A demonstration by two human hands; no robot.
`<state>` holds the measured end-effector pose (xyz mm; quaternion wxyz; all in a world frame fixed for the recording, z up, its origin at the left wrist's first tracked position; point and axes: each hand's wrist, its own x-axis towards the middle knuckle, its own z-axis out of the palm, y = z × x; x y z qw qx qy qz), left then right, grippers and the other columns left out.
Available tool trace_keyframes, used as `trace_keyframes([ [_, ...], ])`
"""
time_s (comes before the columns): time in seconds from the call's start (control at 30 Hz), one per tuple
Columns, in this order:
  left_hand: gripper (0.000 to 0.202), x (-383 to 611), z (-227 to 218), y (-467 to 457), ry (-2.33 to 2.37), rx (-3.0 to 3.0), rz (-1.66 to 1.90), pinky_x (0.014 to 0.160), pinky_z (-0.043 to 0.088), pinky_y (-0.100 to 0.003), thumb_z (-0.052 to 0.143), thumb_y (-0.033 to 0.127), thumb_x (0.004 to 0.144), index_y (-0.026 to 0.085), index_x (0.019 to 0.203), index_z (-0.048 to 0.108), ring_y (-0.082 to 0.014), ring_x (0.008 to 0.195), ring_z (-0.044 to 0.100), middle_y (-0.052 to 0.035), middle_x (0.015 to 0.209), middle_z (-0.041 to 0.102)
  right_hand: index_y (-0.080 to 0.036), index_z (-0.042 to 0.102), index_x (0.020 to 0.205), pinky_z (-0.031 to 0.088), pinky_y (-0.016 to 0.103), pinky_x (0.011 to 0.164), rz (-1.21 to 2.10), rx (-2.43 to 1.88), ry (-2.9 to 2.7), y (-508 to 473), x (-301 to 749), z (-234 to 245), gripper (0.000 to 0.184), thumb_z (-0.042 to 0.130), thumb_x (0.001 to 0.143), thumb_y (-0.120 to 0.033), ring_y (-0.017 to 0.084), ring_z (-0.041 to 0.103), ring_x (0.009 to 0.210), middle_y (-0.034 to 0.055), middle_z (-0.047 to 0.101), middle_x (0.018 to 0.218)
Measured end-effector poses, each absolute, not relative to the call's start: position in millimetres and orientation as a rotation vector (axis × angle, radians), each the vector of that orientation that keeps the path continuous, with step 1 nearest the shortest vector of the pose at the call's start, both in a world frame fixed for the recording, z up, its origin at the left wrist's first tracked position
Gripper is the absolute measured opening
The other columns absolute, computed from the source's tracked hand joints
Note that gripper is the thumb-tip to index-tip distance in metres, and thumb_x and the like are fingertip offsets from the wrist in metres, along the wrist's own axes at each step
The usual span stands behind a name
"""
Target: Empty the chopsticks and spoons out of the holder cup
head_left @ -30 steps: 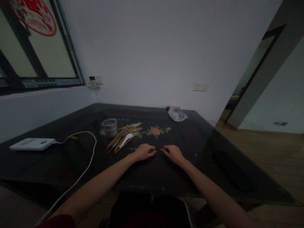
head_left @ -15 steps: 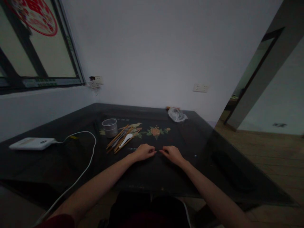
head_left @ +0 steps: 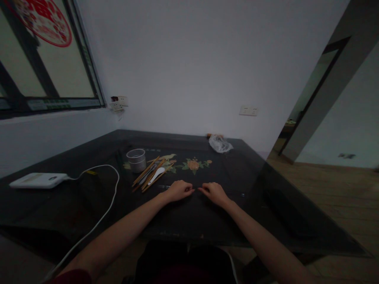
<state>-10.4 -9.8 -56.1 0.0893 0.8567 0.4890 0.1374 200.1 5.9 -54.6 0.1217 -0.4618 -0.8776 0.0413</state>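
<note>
My left hand (head_left: pixel 180 191) rests on the dark glossy table (head_left: pixel 189 221), its fingers curled into a loose fist with nothing seen in it. Facing it across a small gap, my right hand (head_left: pixel 213 192) is closed in the same way and holds nothing visible. Beyond my left hand lies a loose pile of wooden chopsticks (head_left: pixel 145 175), with a white spoon (head_left: pixel 156 175) on top. Some greyish utensils in the pile are too dim to name. Just left of the pile stands a clear plastic cup (head_left: pixel 137 161), upright.
A white power bank (head_left: pixel 40 180) lies at the left, its white cable (head_left: pixel 114 193) looping over the table's front edge. Near the back wall sits a crumpled clear plastic bag (head_left: pixel 220 144). A dark flat object (head_left: pixel 287 213) lies at the right. Wall sockets (head_left: pixel 248 110) are above the table.
</note>
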Motion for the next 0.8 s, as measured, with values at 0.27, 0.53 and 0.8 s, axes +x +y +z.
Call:
trace_keyframes([
  [0.27,0.031,-11.0,-56.4,-9.6,1.447,2.564,0.414,0.053,0.026,-0.022,0.046,0.04,0.089,0.019,0.072,0.061,-0.0115,0.058,0.052,-0.0007,0.066,0.062,-0.019,0.063,0.071,0.022,0.024,0.054,0.114,-1.342,-2.554,6.4,200.1,-55.7,0.039,0.044,0.093,-0.044,0.012,0.053,0.061,0.0017,0.063,0.065],
  [0.53,0.029,-10.9,-56.3,-9.4,1.47,2.571,0.383,0.054,0.028,-0.022,0.047,0.038,0.089,0.019,0.073,0.061,-0.0127,0.062,0.057,-0.0012,0.066,0.062,-0.019,0.064,0.074,0.022,0.024,0.054,0.092,-1.374,-2.569,6.6,199.9,-55.3,0.038,0.044,0.093,-0.045,0.013,0.056,0.064,0.0028,0.065,0.068],
  [0.8,0.029,-10.9,-58.2,-8.9,1.46,2.575,0.395,0.053,0.027,-0.022,0.047,0.038,0.089,0.019,0.074,0.063,-0.0129,0.061,0.055,-0.0017,0.067,0.063,-0.021,0.065,0.076,0.025,0.023,0.055,0.05,-1.339,-2.608,4.0,198.4,-55.0,0.035,0.045,0.093,-0.044,0.015,0.06,0.067,0.0038,0.069,0.073],
])
